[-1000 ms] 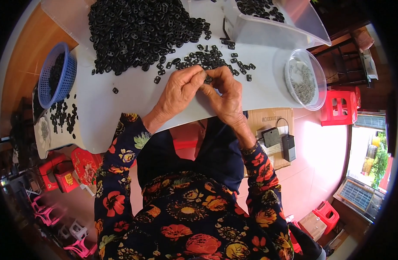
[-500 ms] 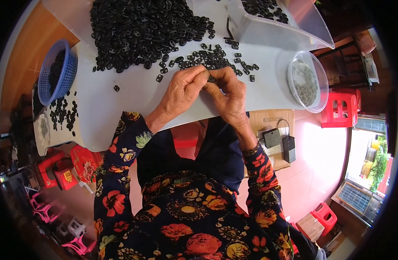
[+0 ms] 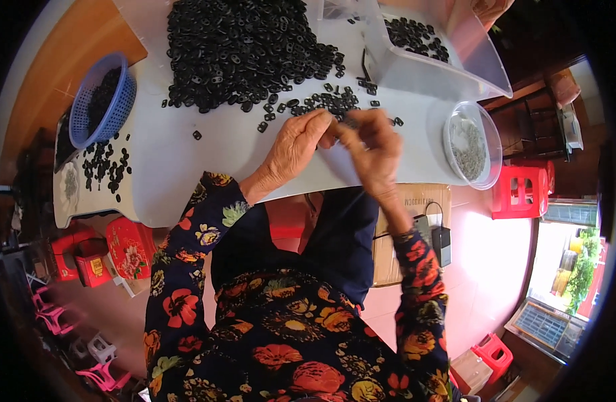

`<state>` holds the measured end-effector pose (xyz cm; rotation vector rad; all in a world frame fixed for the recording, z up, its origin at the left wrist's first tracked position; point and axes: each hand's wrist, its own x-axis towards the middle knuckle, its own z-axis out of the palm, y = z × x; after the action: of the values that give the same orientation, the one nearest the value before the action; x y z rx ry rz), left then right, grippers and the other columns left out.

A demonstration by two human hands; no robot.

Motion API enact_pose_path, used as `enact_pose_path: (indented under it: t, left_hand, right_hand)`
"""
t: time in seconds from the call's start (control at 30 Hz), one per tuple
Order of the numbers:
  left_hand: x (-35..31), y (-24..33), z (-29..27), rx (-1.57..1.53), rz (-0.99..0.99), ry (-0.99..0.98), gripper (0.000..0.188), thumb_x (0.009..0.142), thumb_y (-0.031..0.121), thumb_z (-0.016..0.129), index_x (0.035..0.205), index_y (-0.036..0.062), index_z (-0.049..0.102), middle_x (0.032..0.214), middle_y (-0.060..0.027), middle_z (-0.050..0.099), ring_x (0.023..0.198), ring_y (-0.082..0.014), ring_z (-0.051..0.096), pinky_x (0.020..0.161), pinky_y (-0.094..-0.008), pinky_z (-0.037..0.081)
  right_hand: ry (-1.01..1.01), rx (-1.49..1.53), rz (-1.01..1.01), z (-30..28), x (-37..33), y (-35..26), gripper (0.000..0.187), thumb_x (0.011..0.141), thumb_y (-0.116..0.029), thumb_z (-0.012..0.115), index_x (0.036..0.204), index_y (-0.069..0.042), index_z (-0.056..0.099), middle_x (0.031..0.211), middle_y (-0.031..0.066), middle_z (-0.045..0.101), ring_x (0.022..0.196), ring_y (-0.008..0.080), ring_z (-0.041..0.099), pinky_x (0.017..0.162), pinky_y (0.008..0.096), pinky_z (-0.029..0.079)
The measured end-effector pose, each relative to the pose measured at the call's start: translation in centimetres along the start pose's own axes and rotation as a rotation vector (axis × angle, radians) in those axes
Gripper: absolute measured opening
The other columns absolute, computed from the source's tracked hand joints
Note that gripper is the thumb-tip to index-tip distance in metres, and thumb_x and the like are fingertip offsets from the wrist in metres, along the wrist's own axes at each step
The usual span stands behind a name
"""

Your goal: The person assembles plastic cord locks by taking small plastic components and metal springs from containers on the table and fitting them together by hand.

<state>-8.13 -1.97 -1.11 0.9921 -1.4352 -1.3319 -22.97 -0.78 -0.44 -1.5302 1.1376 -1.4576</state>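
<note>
Just in front of the small scattered black parts (image 3: 331, 102), my left hand (image 3: 293, 149) is closed, thumb and fingers pinched together. What it pinches, if anything, is hidden. My right hand (image 3: 375, 153) is close beside it at fingertip height, its fingers bent but smeared by motion. Whether it holds anything does not show. Beyond both hands rises a large pile of black oval pieces (image 3: 237, 57), many with two holes. A single black piece (image 3: 197, 135) lies apart, left of my left hand.
A clear bowl (image 3: 494, 157) of tiny greyish pieces stands on the white table (image 3: 167, 181) at right. Behind it is a clear plastic bin (image 3: 442, 79) with black pieces. At left, a blue basket (image 3: 119, 110) holds more. A cardboard box (image 3: 386, 264) and red stool (image 3: 519, 194) are below table level.
My right hand has shifted rightward and now blurs. The small black part seen between my fingertips no longer shows. The whole view has shifted slightly.
</note>
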Motion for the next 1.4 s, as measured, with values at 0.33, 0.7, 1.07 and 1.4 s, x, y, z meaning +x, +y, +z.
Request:
enact_pose_path:
  t: [0.33, 0.7, 1.07, 1.4]
  left_hand:
    - [1.2, 0.0, -5.7, 0.896, 0.485, 0.180, 0.011, 0.078, 0.000, 0.056, 0.089, -0.0015, 0.058, 0.078, -0.0113, 0.053, 0.080, -0.0300, 0.050, 0.073, -0.0381, 0.044]
    - [3.3, -0.8, -5.9, 1.096, 0.508, 0.037, 0.011, 0.081, 0.005, 0.057, 0.091, -0.0004, 0.058, 0.083, -0.0104, 0.050, 0.088, -0.0275, 0.048, 0.081, -0.0368, 0.041]
    - [1.4, 0.1, -5.4, 0.811, 0.474, 0.132, 0.013, 0.077, -0.005, 0.056, 0.088, 0.0013, 0.056, 0.079, -0.0102, 0.056, 0.077, -0.0272, 0.053, 0.070, -0.0356, 0.045]
    - [1.1, 0.1, -4.6, 0.711, 0.442, 0.145, 0.013, 0.078, -0.003, 0.057, 0.090, 0.0014, 0.056, 0.080, -0.0101, 0.057, 0.077, -0.0268, 0.054, 0.069, -0.0349, 0.045]
  right_hand:
    - [-0.023, -1.031, -0.287, -10.4, 18.3, -4.3, 0.032, 0.079, -0.033, 0.067, 0.091, -0.003, 0.066, 0.082, 0.0122, 0.069, 0.075, 0.0250, 0.067, 0.069, 0.0339, 0.051]
    - [-0.317, -0.506, -0.295, -0.7, 7.7, -3.5, 0.006, 0.080, -0.006, 0.062, 0.080, -0.001, 0.060, 0.069, 0.0178, 0.061, 0.062, 0.0356, 0.060, 0.058, 0.0380, 0.048]
    - [-0.531, -0.970, -0.123, 2.1, 11.1, 4.4, 0.012, 0.077, -0.013, 0.060, 0.085, -0.005, 0.065, 0.081, 0.0161, 0.064, 0.079, 0.0360, 0.061, 0.071, 0.0442, 0.049]
    - [-0.568, -1.020, -0.035, 2.1, 11.4, 4.2, 0.015, 0.074, -0.012, 0.060, 0.086, -0.006, 0.066, 0.082, 0.0160, 0.066, 0.082, 0.0357, 0.062, 0.076, 0.0426, 0.050]
